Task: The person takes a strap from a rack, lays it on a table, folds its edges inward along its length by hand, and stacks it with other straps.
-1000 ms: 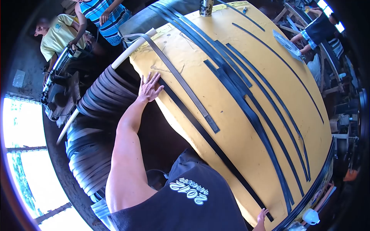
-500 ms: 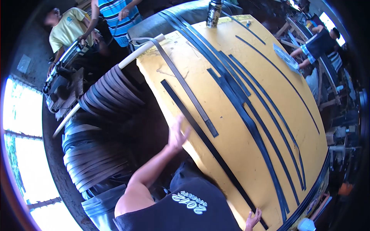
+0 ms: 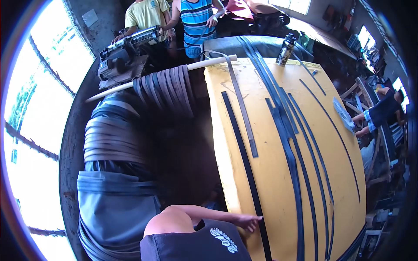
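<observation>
My left hand [image 3: 248, 222] reaches across the near left edge of the yellow tabletop [image 3: 278, 195]. Its fingers are stretched out, and the fingertips meet the edge of a long flat black strip [image 3: 244, 161], without wrapping round it. This strip runs lengthwise along the table's left side, its lower end cut off by the bottom of the view. Beside it lies a narrower grey-brown strip [image 3: 241, 104], which hangs over the pole at the top. Several more dark strips [image 3: 289, 152] lie lengthwise to the right. My right hand is out of view.
A pale pole [image 3: 213, 61] carries draped strips [image 3: 167, 89] left of the table. Below it stand bundled dark strips [image 3: 111, 139]. A patterned bottle [image 3: 286, 50] stands at the far end. Two people are behind a machine [image 3: 130, 48]; another person [image 3: 385, 108] is at right.
The view has turned, so the table stands more upright. My left hand has moved down along the black strip to its edge. My right hand has left the view at the bottom.
</observation>
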